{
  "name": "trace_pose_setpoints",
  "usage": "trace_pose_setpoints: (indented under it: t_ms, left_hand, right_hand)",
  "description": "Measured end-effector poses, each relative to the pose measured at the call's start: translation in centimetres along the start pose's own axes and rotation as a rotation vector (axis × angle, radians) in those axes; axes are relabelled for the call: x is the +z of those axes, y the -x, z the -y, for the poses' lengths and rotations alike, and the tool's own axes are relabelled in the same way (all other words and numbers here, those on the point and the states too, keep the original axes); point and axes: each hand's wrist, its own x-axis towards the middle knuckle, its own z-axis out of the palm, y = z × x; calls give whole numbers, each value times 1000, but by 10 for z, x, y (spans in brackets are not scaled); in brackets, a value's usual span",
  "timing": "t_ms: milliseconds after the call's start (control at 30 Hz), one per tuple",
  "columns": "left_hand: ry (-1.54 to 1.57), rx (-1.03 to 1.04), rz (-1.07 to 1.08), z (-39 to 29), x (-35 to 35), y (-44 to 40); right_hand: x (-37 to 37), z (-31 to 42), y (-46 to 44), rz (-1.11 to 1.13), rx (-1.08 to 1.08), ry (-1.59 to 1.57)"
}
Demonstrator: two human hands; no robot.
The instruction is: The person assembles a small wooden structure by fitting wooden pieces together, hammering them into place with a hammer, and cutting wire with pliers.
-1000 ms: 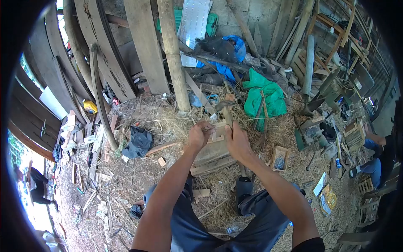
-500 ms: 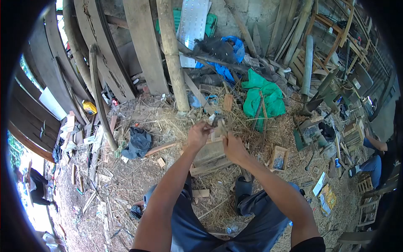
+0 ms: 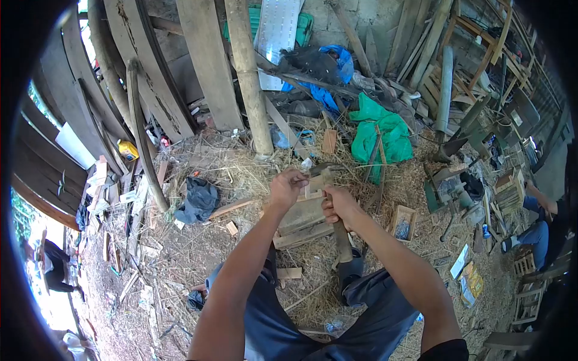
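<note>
My right hand point(image 3: 342, 203) is wrapped round the wooden handle of a hammer point(image 3: 343, 243). The handle points back toward my right foot, and the dark head shows just beyond my fist. Close by on the left, my left hand point(image 3: 288, 186) is closed in a pinch; whatever sits between its fingertips is too small to make out. Beside those fingertips is a pale wood piece point(image 3: 313, 191), partly covered by my hands. It appears to rest on a low wooden block point(image 3: 304, 219) in front of my knees.
Straw and shavings cover the ground. A small wooden box point(image 3: 402, 222) with bits of metal stands to the right, a green sheet point(image 3: 382, 135) beyond it. A wooden post point(image 3: 248, 78) rises ahead. Black plastic point(image 3: 198, 200) lies left. Another person point(image 3: 539, 225) sits far right.
The hammer has swung so its handle now shows below my right fist, and its head has shifted slightly right. My left hand stays pinched in nearly the same place.
</note>
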Motion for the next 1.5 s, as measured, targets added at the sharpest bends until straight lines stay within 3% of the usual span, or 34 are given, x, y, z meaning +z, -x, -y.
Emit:
trace_pose_setpoints:
  t_ms: [167,267,367,433,533,733,833,1000,1133,1433,1500]
  left_hand:
    - [-28,-28,-15,-3,-4,-1]
    - [-115,63,-14,0,0,-3]
    - [39,20,-15,9,-1,-1]
    - [-91,-6,-24,-4,-3,1]
    - [-51,-30,-13,0,-5,-4]
    - [-59,-11,-41,-5,-2,0]
    - [-1,-60,8,4,-4,-5]
    - [-77,-77,-2,-9,-5,0]
    - [-5,-75,-7,-6,-7,-3]
    - [-142,-9,1,1,-7,-2]
    - [-83,-60,52,2,-11,-5]
  right_hand:
    - [1,3,-2,-46,-30,-107]
    - [-1,4,2,-22,8,-105]
    - [2,5,0,-40,-15,-134]
    - [1,1,-2,-91,-61,-171]
    - [1,-1,1,52,48,-87]
    - [4,-3,-5,-122,-79,-273]
    - [4,0,0,21,53,-97]
    - [8,3,-1,-134,-75,-277]
    - [9,1,3,-4,46,-103]
    - [8,1,-1,-149,-93,-246]
    - [8,-3,-1,-2,42,-50]
